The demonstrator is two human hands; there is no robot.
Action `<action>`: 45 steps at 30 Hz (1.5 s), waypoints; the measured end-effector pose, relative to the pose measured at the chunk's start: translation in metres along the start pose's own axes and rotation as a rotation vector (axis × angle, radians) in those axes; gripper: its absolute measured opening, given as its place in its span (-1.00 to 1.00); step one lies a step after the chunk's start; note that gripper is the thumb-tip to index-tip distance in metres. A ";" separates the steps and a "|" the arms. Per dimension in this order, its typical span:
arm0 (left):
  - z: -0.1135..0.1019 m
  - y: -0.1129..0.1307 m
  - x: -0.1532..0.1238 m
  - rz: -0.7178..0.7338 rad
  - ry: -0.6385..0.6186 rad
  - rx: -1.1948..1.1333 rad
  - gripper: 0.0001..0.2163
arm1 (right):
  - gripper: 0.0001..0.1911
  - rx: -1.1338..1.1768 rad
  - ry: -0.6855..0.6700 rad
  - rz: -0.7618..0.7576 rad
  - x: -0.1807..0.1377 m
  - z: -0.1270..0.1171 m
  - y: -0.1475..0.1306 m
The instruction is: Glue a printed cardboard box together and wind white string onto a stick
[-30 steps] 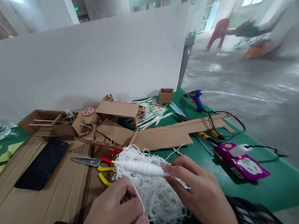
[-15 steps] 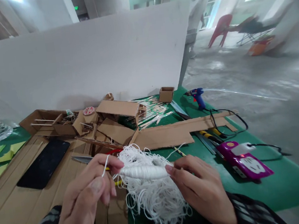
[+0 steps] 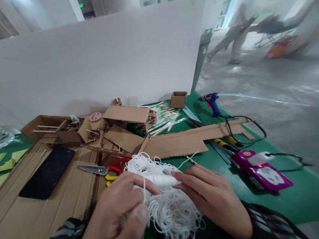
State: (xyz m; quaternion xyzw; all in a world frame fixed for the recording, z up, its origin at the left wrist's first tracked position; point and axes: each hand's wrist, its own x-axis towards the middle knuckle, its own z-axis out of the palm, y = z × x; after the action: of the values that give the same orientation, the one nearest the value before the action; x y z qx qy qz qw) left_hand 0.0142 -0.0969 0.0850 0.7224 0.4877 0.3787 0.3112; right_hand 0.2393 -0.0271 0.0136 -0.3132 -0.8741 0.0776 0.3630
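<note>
My right hand (image 3: 215,198) grips one end of a narrow bundle of wound white string (image 3: 162,180) between thumb and fingers. Over my bent left forefinger runs a strand of the same string, and my left hand (image 3: 119,217) is closed around it, close to the bundle's left side. Beneath both hands spreads a loose tangled heap of white string (image 3: 174,214). Scissors (image 3: 96,169) with red and yellow handles lie just beyond my left hand, their handles partly covered by string and fingers.
A black phone (image 3: 48,172) rests on cardboard at left. Cardboard boxes (image 3: 126,114) and thin sticks (image 3: 165,117) lie behind the string. To the right are a blue glue gun (image 3: 212,102) and a purple power strip (image 3: 263,170). Another person (image 3: 235,38) is in the background.
My left hand has moved right and toward me, across the left end of the wound bundle, uncovering more of the scissors. My right hand keeps its hold. The person behind has moved right.
</note>
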 end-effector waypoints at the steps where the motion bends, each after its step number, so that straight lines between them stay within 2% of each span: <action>1: 0.002 0.002 0.000 0.065 -0.027 0.045 -0.79 | -0.82 0.014 -0.021 0.020 0.000 0.000 0.001; 3: 0.006 0.004 -0.001 0.142 -0.074 0.108 -0.82 | -0.81 0.058 -0.052 0.077 -0.002 0.000 0.003; 5: 0.008 0.002 -0.002 0.139 -0.088 0.144 -0.80 | -0.81 0.128 -0.091 0.138 -0.005 -0.002 0.003; 8: 0.009 -0.008 -0.004 0.042 -0.052 0.191 -0.71 | -0.83 0.271 -0.147 0.267 -0.010 -0.006 0.001; 12: 0.010 -0.028 -0.004 -0.125 0.005 0.132 -0.61 | -0.94 0.447 -0.134 0.432 -0.015 -0.011 -0.002; 15: 0.010 -0.036 -0.006 -0.215 0.017 0.044 -0.55 | -0.86 0.440 -0.147 0.365 -0.014 -0.011 0.001; 18: 0.011 -0.036 -0.008 -0.274 0.124 -0.068 -0.64 | -0.79 0.386 -0.124 0.253 -0.010 -0.011 0.004; 20: 0.012 -0.034 -0.008 -0.322 0.204 -0.177 -0.72 | -0.75 0.387 -0.127 0.231 -0.007 -0.011 0.005; 23: 0.013 -0.035 -0.007 -0.364 0.223 -0.277 -0.67 | -0.72 0.448 -0.198 0.246 -0.008 -0.012 0.004; 26: 0.014 -0.038 -0.008 -0.355 0.184 -0.287 -0.65 | -0.82 0.490 -0.249 0.289 -0.013 -0.012 0.002; 30: 0.013 -0.042 -0.009 -0.323 0.258 -0.311 -0.65 | -0.97 0.435 -0.163 0.346 -0.016 -0.006 0.002; 34: 0.014 -0.041 -0.009 -0.338 0.295 -0.403 -0.69 | -0.88 0.355 -0.070 0.254 -0.013 -0.001 0.003; 37: 0.015 -0.042 -0.008 -0.361 0.307 -0.490 -0.69 | -0.81 0.335 -0.101 0.267 -0.013 0.000 0.002; 40: 0.014 -0.044 -0.007 -0.352 0.308 -0.539 -0.70 | -0.90 0.371 -0.134 0.325 -0.016 0.000 0.000; 43: 0.014 -0.046 -0.007 -0.340 0.295 -0.555 -0.71 | -0.96 0.420 -0.109 0.352 -0.017 0.000 -0.001; 45: 0.014 -0.046 -0.008 -0.338 0.280 -0.578 -0.70 | -0.92 0.419 -0.070 0.321 -0.016 0.000 -0.001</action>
State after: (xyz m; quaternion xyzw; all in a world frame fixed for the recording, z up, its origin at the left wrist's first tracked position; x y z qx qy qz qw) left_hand 0.0028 -0.0904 0.0375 0.4551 0.5109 0.5393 0.4910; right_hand 0.2472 -0.0379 0.0048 -0.3630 -0.7901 0.3244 0.3724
